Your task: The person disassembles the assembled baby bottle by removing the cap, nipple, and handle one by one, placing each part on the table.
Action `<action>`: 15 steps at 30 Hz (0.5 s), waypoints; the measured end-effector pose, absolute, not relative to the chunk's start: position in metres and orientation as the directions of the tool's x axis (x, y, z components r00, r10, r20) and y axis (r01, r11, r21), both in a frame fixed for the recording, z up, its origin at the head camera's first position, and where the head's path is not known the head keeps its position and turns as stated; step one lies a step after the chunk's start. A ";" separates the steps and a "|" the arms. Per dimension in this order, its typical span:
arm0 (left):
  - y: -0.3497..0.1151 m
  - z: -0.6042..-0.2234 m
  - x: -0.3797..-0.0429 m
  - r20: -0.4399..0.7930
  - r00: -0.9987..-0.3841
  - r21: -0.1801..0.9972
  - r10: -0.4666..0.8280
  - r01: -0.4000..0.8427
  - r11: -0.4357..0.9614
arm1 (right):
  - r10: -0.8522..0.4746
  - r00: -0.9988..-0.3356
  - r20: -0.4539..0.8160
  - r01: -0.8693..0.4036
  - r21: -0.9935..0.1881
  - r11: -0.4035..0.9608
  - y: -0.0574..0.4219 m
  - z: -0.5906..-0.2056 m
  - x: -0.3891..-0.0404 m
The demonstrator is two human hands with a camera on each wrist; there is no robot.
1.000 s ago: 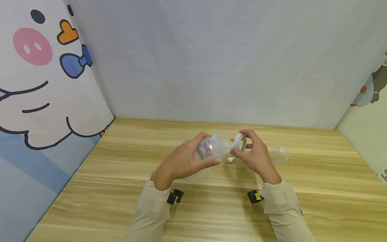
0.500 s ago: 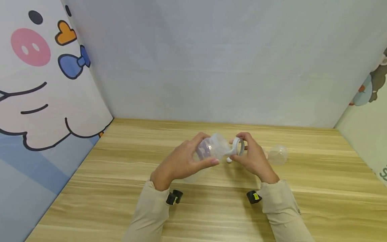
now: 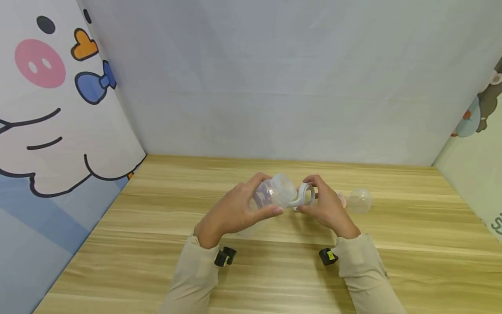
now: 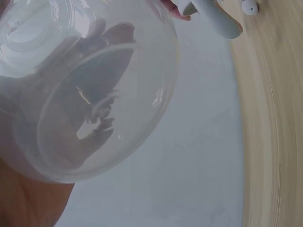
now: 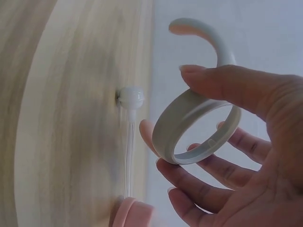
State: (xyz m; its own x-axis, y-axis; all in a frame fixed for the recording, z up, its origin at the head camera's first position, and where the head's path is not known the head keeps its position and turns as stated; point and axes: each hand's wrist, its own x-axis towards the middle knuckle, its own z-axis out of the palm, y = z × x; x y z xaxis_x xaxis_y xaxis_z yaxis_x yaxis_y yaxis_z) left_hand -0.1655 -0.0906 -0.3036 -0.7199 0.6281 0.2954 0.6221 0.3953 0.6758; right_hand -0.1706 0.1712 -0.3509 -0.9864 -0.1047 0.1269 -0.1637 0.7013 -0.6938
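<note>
My left hand [image 3: 233, 211] grips a clear baby bottle [image 3: 276, 192] with a purplish print, tilted so its neck end points right; the bottle's base fills much of the left wrist view. In my right hand [image 3: 329, 209] is a pale grey-white bottle handle ring [image 5: 173, 127], pinched between thumb and fingers. One curved handle arm [image 5: 222, 42] of the ring juts out past the thumb, and in the head view it reaches to the bottle's neck end. Whether ring and bottle touch is unclear.
On the wooden table [image 3: 270, 279] lie a clear straw [image 5: 129, 156] with a white ball end [image 5: 131, 97] and a pink part [image 5: 137, 215]. A clear dome cap [image 3: 359, 201] sits to the right of my right hand. A pale fabric wall [image 3: 290, 87] stands behind.
My right hand has moved slightly left and down with the handle ring, whose arm has turned toward the bottle. The left hand and bottle have hardly moved.
</note>
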 end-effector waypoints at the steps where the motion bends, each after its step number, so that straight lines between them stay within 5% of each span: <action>1: -0.091 -0.304 -0.166 0.297 -0.719 0.675 0.628 0.623 0.395 | -0.107 -0.986 0.132 -0.169 -0.688 0.706 0.171 -0.351 -0.171; 15: -0.090 -0.304 -0.166 0.288 -0.716 0.686 0.636 0.617 0.385 | -0.111 -0.984 0.138 -0.173 -0.621 0.764 0.170 -0.356 -0.172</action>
State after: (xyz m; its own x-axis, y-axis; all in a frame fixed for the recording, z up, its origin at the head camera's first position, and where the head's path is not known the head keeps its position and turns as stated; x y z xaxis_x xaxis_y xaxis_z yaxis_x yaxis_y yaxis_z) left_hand -0.1657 -0.0903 -0.3039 -0.7162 0.6358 0.2878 0.6172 0.3845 0.6864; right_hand -0.1721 0.1701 -0.3558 -0.9842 -0.1112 0.1375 -0.1731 0.7645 -0.6210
